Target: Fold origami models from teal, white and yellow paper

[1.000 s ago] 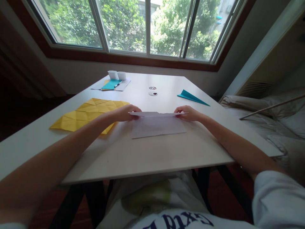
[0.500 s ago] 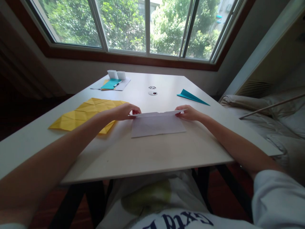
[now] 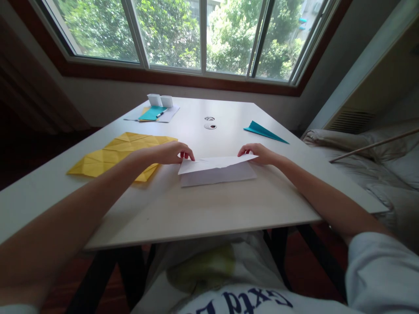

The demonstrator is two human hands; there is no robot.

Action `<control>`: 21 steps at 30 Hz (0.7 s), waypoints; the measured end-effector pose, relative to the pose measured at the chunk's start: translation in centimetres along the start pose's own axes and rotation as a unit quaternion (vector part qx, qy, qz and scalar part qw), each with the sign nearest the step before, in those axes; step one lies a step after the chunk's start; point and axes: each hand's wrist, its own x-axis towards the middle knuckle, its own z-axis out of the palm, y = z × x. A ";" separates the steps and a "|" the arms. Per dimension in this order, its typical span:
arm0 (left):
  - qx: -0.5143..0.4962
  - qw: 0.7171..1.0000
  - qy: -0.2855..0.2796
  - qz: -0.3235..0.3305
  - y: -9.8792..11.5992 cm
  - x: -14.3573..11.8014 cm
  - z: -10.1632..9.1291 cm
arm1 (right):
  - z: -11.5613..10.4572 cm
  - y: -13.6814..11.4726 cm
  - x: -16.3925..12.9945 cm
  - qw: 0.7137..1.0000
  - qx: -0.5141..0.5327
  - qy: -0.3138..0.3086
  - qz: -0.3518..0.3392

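A white sheet of paper (image 3: 216,172) lies on the white table (image 3: 203,209) in front of me. Its far edge is lifted and folded over toward me. My left hand (image 3: 172,152) pinches the far left corner of that sheet. My right hand (image 3: 258,152) pinches the far right corner. A creased yellow sheet (image 3: 118,155) lies flat just left of my left hand, partly under my forearm.
A teal paper plane (image 3: 263,131) rests at the right back. At the back left lie a teal sheet with a pen (image 3: 153,113) on white paper and two small white boxes (image 3: 160,100). Two round holes (image 3: 210,122) mark the table's middle. A bed (image 3: 376,170) stands right.
Both hands have brought the far edge of the white sheet up and over toward me, so the folded flap now covers more of the sheet.
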 end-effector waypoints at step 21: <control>0.085 0.996 -0.010 -0.010 2.0 -0.5 -0.4 | -0.2 0.2 0.0 0.999 -0.028 -0.017 -0.013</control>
